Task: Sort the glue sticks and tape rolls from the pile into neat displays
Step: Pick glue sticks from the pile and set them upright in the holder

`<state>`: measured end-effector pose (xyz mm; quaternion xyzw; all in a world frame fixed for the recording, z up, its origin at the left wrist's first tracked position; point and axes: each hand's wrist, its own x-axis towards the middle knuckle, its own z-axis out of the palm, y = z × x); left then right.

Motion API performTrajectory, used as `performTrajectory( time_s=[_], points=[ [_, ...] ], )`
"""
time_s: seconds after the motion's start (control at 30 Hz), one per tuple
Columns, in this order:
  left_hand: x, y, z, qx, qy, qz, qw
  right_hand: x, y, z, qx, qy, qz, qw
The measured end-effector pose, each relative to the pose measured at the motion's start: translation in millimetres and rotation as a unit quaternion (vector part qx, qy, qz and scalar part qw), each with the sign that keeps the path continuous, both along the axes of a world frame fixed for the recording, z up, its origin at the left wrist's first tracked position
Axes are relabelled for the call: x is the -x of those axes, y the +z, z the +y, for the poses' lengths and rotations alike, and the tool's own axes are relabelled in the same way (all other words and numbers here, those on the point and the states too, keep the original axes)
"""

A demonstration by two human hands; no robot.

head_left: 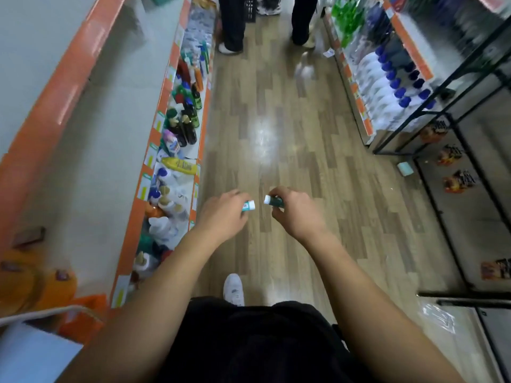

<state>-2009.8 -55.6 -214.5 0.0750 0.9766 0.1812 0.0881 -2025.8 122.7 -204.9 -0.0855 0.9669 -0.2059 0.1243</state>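
Two glue sticks are held out in the air over the middle of a shop aisle, one in each hand, both with their long axis lying across the aisle, so that the white ends face each other with a small gap between them, not touching. The left hand [221, 217] has its fingers curled round the teal glue stick [248, 205], whose white end points toward the right hand; only the tip and a strip of teal and white label show past the fingers. The right hand [298, 217] pinches the dark green glue stick [274, 201] between curled fingers and thumb, its white end pointing toward the left hand and tilted slightly upward in the picture. Below them the wood-look floor [276, 120] runs open down the centre. On the person's left the aisle is bounded by the left shelving [137, 205] with an orange edge strip and crowded bottles; on the right by the right shelving [359, 106] holding white bottles with blue caps, and nearer by a black wire rack [456, 294] with a few packets. The person's white shoe [233, 288] shows beneath the arms, and at the far end two people's legs [233, 23] stand in the aisle
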Motion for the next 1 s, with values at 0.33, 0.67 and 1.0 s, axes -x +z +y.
performTrajectory(
  time_s=[0.33, 0.67, 1.0],
  points=[
    [125, 0, -31, 0.000, 0.024, -0.010, 1.000, 128, 0, -30, 0.016, 0.012, -0.012, 1.000],
    [274, -3, -38, 0.000, 0.117, -0.010, 0.993, 311, -3, -51, 0.019, 0.105, 0.022, 0.994],
    [321, 21, -73, -0.013, 0.330, 0.024, 0.944, 418, 22, -124, -0.002, 0.338, 0.036, 0.940]
  ],
)
